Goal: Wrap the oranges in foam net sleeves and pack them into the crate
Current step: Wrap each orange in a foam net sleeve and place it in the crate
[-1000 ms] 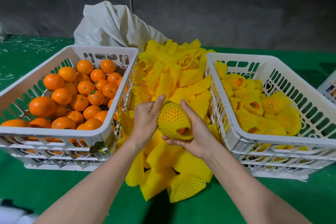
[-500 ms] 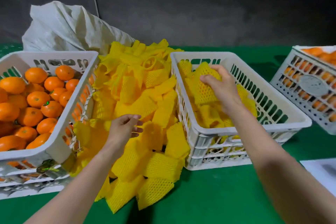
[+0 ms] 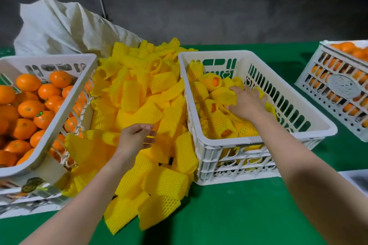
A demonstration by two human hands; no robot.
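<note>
The right grip (image 3: 246,105) lies open, flat on wrapped oranges (image 3: 214,81) in the crate (image 3: 229,142) toward the counter's (image 3: 239,215) right edge. The left grip (image 3: 136,137) hovers open over the sleeves (image 3: 139,105). Pressing could slip a sleeve off.

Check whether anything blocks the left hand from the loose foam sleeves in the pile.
Nothing visible does. The left hand hangs empty directly over the pile of foam sleeves. The crate of bare oranges stands to its left and the packing crate to its right, neither in its path.
</note>
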